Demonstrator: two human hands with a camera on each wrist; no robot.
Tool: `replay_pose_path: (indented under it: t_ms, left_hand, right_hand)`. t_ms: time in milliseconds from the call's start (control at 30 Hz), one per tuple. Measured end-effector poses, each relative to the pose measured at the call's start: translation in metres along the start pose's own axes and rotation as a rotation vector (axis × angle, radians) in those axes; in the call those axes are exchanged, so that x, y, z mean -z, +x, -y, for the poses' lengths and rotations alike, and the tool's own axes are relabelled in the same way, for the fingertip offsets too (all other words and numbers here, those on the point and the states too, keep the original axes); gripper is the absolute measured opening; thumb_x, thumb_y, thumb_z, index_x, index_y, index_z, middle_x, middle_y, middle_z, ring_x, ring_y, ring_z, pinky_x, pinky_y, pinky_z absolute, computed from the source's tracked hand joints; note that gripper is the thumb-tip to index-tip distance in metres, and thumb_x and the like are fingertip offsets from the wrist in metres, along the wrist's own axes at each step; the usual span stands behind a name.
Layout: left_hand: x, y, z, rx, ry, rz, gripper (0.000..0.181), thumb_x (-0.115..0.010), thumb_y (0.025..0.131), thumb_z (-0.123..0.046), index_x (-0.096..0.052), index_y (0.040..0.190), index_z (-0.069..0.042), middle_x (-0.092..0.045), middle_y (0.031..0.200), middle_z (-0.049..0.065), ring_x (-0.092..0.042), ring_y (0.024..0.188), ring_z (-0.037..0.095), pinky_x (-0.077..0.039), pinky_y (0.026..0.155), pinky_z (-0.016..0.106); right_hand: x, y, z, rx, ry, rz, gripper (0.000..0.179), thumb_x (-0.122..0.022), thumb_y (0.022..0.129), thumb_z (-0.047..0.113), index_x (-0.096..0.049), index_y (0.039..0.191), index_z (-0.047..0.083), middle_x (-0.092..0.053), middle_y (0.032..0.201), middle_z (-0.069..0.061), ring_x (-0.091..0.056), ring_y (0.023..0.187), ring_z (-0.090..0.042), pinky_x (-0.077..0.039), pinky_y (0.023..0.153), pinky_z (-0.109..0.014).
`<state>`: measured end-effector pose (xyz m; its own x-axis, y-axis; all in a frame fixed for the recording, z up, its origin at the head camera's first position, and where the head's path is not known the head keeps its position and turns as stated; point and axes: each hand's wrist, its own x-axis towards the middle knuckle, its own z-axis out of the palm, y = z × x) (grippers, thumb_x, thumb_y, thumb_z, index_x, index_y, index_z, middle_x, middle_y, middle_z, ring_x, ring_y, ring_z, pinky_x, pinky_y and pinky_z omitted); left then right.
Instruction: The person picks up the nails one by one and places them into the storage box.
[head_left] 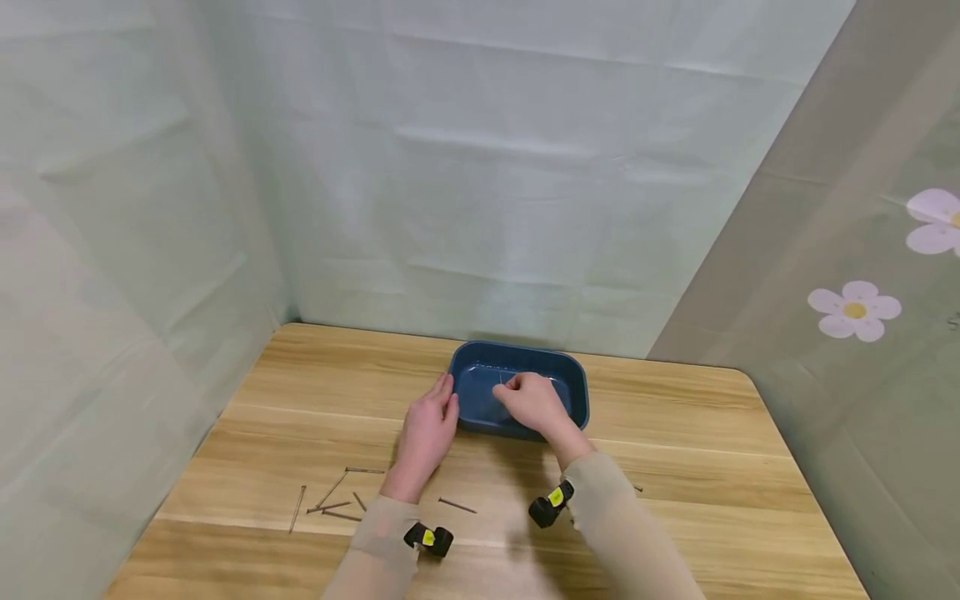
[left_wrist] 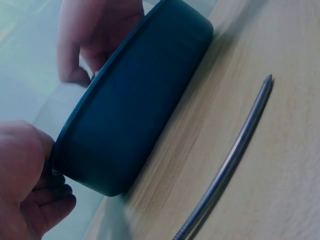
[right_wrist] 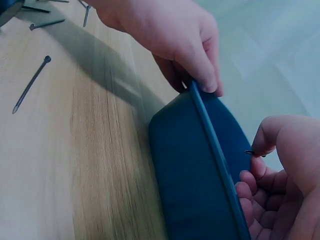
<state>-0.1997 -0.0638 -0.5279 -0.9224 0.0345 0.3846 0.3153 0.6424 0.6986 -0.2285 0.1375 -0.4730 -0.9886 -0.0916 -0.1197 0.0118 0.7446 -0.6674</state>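
A dark blue rectangular plastic box stands near the table's back edge. My left hand grips its left rim, thumb and fingers on either side of the wall, as the right wrist view shows. Over the box's inside, my right hand pinches a thin nail between thumb and fingertips; most of the nail is covered by the fingers. One loose nail lies on the table in front of the box, and it appears large in the left wrist view. The bottom of the box is partly hidden by my right hand.
Several more nails lie scattered on the wooden table, left of my left forearm. Another small nail end shows beside my right sleeve. Pale cloth curtains close off the back and sides.
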Motion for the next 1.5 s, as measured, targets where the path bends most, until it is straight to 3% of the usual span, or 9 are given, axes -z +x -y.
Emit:
replay_pose_path:
  t_ms: [400,567,667,833,967,1100,1233,1367,1500]
  left_hand:
    - [-0.002,0.000,-0.004,-0.003,-0.014,0.001,0.041,-0.065,0.106,-0.010,-0.062,0.140,0.012,-0.058,0.147,0.029,-0.059,0.135,0.041,-0.049,0.109,0.054]
    - [-0.002,0.000,-0.003,0.001,-0.002,-0.002,0.040,-0.065,0.106,-0.009,-0.062,0.140,0.012,-0.058,0.147,0.029,-0.059,0.135,0.041,-0.049,0.109,0.054]
    - [-0.001,0.000,-0.002,0.000,0.004,-0.001,0.040,-0.065,0.106,-0.009,-0.061,0.140,0.012,-0.058,0.147,0.029,-0.059,0.135,0.041,-0.049,0.109,0.054]
    - [0.000,0.000,-0.004,-0.007,0.003,0.008,0.040,-0.063,0.107,-0.008,-0.061,0.141,0.013,-0.058,0.147,0.030,-0.059,0.136,0.042,-0.049,0.110,0.055]
    - [0.000,-0.001,-0.005,-0.013,0.005,0.006,0.040,-0.063,0.107,-0.008,-0.061,0.140,0.013,-0.058,0.147,0.030,-0.059,0.135,0.042,-0.049,0.110,0.055]
    - [-0.001,-0.001,-0.006,-0.021,0.004,0.008,0.040,-0.063,0.107,-0.009,-0.061,0.141,0.013,-0.059,0.147,0.029,-0.060,0.134,0.042,-0.050,0.109,0.054]
    - [0.000,-0.003,-0.005,-0.015,0.004,0.013,0.040,-0.062,0.108,-0.009,-0.061,0.142,0.012,-0.058,0.148,0.028,-0.059,0.135,0.042,-0.050,0.109,0.055]
    - [0.002,-0.005,-0.004,-0.009,0.008,0.014,0.040,-0.063,0.108,-0.008,-0.060,0.142,0.012,-0.058,0.148,0.029,-0.059,0.135,0.043,-0.051,0.108,0.056]
    - [0.004,-0.005,-0.004,-0.004,0.004,0.008,0.040,-0.063,0.107,-0.008,-0.060,0.142,0.012,-0.058,0.148,0.029,-0.058,0.135,0.043,-0.050,0.108,0.056]
  right_hand:
    - [-0.011,0.011,0.009,-0.037,-0.046,0.025,0.031,-0.067,0.100,0.039,-0.073,0.092,0.010,-0.065,0.084,-0.003,-0.059,0.078,-0.021,-0.047,0.069,-0.034]
    - [-0.015,0.015,0.011,-0.027,-0.067,0.024,0.035,-0.068,0.099,0.037,-0.065,0.075,0.012,-0.056,0.071,0.000,-0.056,0.070,-0.021,-0.043,0.066,-0.034]
    - [-0.024,0.028,0.002,-0.012,-0.089,0.028,0.043,-0.068,0.098,0.037,-0.056,0.063,0.015,-0.049,0.061,0.000,-0.052,0.063,-0.022,-0.041,0.062,-0.037]
    - [-0.052,0.064,-0.031,-0.004,-0.143,0.032,0.052,-0.070,0.095,0.044,-0.049,0.054,0.019,-0.042,0.053,0.003,-0.045,0.053,-0.020,-0.037,0.054,-0.037]
    - [-0.055,0.065,-0.026,-0.036,-0.182,0.057,0.053,-0.071,0.095,0.045,-0.051,0.053,0.018,-0.042,0.052,0.004,-0.045,0.052,-0.019,-0.040,0.055,-0.036]
    - [-0.041,0.040,0.009,-0.062,-0.213,0.075,0.045,-0.072,0.098,0.039,-0.062,0.062,0.014,-0.058,0.066,0.000,-0.057,0.065,-0.020,-0.051,0.066,-0.039]
    - [-0.039,0.026,0.028,-0.069,-0.240,0.069,0.033,-0.072,0.101,0.037,-0.078,0.088,0.007,-0.076,0.100,-0.010,-0.071,0.094,-0.026,-0.060,0.087,-0.044]
    - [-0.045,0.027,0.033,-0.102,-0.270,0.050,0.041,-0.073,0.101,0.039,-0.078,0.117,0.001,-0.073,0.128,-0.017,-0.069,0.118,-0.034,-0.058,0.100,-0.049]
    - [-0.048,0.029,0.036,-0.147,-0.275,0.037,0.053,-0.074,0.100,0.043,-0.074,0.127,-0.002,-0.069,0.137,-0.020,-0.065,0.125,-0.037,-0.056,0.104,-0.050]
